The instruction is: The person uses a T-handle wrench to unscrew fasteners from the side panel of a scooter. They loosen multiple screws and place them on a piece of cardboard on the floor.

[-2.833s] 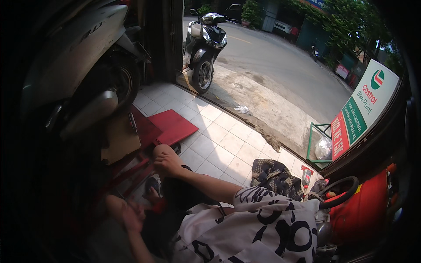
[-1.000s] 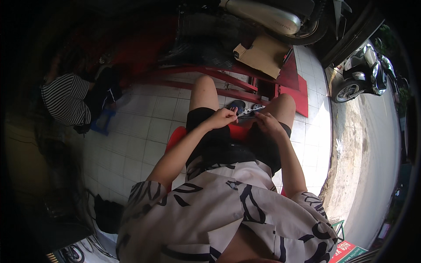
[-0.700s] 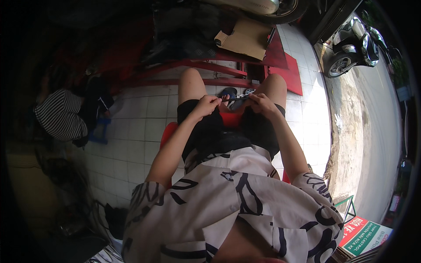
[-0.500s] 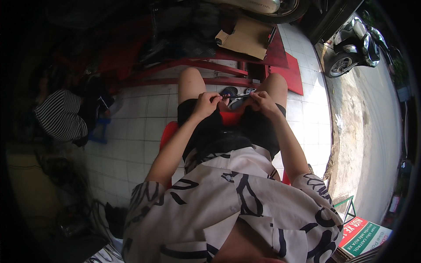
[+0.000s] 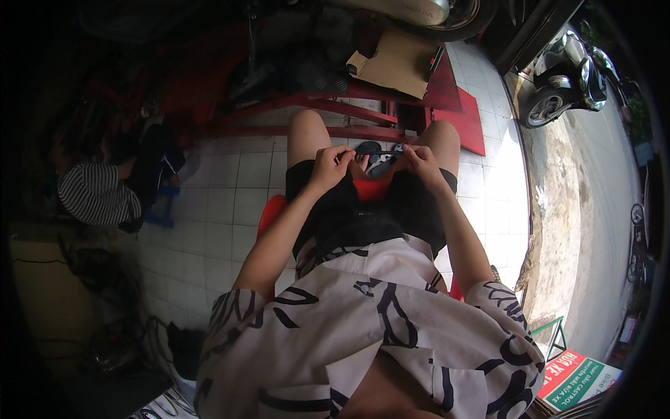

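Above my lap I hold a thin, dark, straight strip-like thing (image 5: 381, 152) stretched level between my two hands; whether it is stiff or a pulled cord is too small to tell. Its left end is pinched by my left hand (image 5: 332, 165), close to my left knee. At the other end my right hand (image 5: 421, 163) grips it between thumb and fingers, in front of my right thigh. Below it, my sandalled feet (image 5: 373, 159) show between my knees. I sit on a red plastic seat (image 5: 272, 215).
Ahead stands a red metal lift platform (image 5: 447, 84) with a cardboard piece (image 5: 396, 64) on it and a motorbike wheel (image 5: 464, 17) beyond. A person in a striped shirt (image 5: 98, 194) sits at the left by a blue stool (image 5: 162, 207). A scooter (image 5: 565, 84) and a signboard (image 5: 579, 380) are at the right.
My hands stay at nearly the same place, the right fingers turned slightly so the dark strip shows more clearly. The view shifts a little. The person at the left has changed posture.
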Demonstrator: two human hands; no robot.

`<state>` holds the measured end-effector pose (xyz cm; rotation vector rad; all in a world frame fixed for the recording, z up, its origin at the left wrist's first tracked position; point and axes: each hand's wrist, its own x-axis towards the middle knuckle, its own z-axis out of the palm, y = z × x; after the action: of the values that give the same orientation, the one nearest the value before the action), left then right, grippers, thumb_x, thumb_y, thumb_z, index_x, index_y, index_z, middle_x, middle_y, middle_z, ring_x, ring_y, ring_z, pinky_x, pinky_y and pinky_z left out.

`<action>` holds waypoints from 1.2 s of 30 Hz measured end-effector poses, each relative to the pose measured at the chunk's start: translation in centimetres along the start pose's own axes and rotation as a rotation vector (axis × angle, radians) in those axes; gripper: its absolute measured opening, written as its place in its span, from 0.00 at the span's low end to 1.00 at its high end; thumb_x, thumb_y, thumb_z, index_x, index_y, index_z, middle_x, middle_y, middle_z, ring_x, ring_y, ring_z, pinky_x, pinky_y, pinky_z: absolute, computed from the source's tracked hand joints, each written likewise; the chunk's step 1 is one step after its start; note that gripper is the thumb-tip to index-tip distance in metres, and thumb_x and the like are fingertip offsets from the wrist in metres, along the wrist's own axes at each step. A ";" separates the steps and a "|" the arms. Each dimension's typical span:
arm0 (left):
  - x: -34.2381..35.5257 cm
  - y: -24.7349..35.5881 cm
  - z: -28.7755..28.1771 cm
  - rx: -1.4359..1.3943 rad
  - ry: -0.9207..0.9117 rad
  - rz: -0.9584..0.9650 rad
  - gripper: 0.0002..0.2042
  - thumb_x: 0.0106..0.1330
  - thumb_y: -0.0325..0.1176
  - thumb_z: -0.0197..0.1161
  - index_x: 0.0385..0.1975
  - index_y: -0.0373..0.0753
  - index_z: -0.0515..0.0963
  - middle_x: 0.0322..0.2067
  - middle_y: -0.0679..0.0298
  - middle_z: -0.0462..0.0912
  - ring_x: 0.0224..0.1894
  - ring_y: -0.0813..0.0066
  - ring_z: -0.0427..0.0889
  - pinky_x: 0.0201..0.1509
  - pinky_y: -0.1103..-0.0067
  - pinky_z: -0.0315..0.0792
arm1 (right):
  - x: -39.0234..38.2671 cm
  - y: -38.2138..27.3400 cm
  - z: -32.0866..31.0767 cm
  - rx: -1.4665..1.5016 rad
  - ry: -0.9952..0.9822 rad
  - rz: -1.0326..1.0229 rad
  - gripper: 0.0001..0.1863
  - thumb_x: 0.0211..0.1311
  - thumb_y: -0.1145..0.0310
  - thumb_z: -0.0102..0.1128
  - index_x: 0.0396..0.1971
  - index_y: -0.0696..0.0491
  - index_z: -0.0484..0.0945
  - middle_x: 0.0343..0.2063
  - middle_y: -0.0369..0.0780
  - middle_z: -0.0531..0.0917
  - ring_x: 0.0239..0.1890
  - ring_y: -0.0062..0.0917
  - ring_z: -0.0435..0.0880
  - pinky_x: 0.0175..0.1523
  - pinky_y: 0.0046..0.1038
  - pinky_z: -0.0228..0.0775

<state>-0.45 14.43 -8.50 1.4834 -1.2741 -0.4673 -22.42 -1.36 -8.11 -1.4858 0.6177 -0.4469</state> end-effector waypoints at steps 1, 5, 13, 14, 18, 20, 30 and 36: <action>-0.1 -0.1 0.2 -0.012 -0.001 -0.005 0.08 0.65 0.28 0.57 0.28 0.31 0.79 0.22 0.63 0.81 0.23 0.82 0.76 0.26 0.83 0.67 | -0.2 0.1 -0.2 -0.011 -0.002 0.017 0.20 0.71 0.58 0.51 0.23 0.57 0.76 0.16 0.29 0.71 0.21 0.12 0.72 0.28 0.18 0.64; -0.2 -0.5 0.2 0.068 -0.018 -0.040 0.09 0.65 0.31 0.58 0.28 0.33 0.80 0.20 0.64 0.81 0.22 0.83 0.74 0.25 0.82 0.65 | -0.1 -0.4 0.1 -0.033 0.024 0.035 0.22 0.70 0.56 0.51 0.21 0.56 0.77 0.17 0.31 0.75 0.21 0.13 0.74 0.28 0.18 0.63; -0.4 -1.5 0.2 -0.057 -0.037 -0.222 0.17 0.69 0.40 0.56 0.26 0.32 0.80 0.16 0.68 0.75 0.21 0.84 0.71 0.25 0.81 0.63 | 0.0 -0.2 0.6 0.010 0.033 0.187 0.20 0.70 0.57 0.51 0.18 0.50 0.73 0.12 0.26 0.65 0.14 0.11 0.59 0.20 0.18 0.47; -0.5 -1.1 0.4 -0.222 -0.095 -0.373 0.18 0.71 0.42 0.55 0.23 0.36 0.77 0.14 0.73 0.69 0.18 0.88 0.67 0.21 0.84 0.58 | -0.1 -0.2 0.4 0.029 -0.003 0.211 0.19 0.70 0.57 0.52 0.18 0.50 0.73 0.12 0.26 0.65 0.14 0.11 0.60 0.20 0.18 0.47; -0.6 -0.7 -1.4 -0.661 -0.452 -0.804 0.15 0.73 0.43 0.51 0.26 0.40 0.70 0.13 0.79 0.58 0.12 0.92 0.53 0.15 0.87 0.45 | -0.6 -0.7 1.1 0.009 0.044 0.216 0.18 0.68 0.59 0.53 0.18 0.50 0.74 0.12 0.27 0.66 0.14 0.12 0.60 0.20 0.19 0.47; -0.6 -0.8 -1.3 -0.660 -0.443 -0.764 0.14 0.73 0.41 0.51 0.28 0.40 0.70 0.15 0.79 0.58 0.13 0.92 0.53 0.16 0.88 0.46 | -0.4 -0.3 1.1 0.017 0.054 0.170 0.18 0.68 0.59 0.53 0.18 0.50 0.74 0.12 0.28 0.67 0.14 0.12 0.61 0.19 0.19 0.47; -0.7 -0.1 -0.6 -0.543 -0.262 -0.680 0.13 0.74 0.39 0.49 0.28 0.39 0.72 0.16 0.78 0.60 0.15 0.91 0.55 0.17 0.87 0.48 | -0.5 0.7 0.0 0.135 0.032 0.215 0.20 0.70 0.58 0.50 0.18 0.51 0.69 0.12 0.30 0.64 0.13 0.15 0.61 0.19 0.20 0.48; -0.5 -0.4 -0.1 -0.425 -0.194 -0.494 0.13 0.74 0.38 0.50 0.27 0.39 0.72 0.15 0.78 0.61 0.15 0.91 0.55 0.18 0.87 0.49 | 0.2 0.7 -0.4 0.009 0.028 0.096 0.20 0.71 0.58 0.49 0.19 0.52 0.69 0.13 0.30 0.65 0.15 0.14 0.61 0.21 0.20 0.49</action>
<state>-0.35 14.79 -9.02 1.3957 -0.8657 -1.1558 -22.57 -1.73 -8.83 -1.4368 0.7045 -0.3961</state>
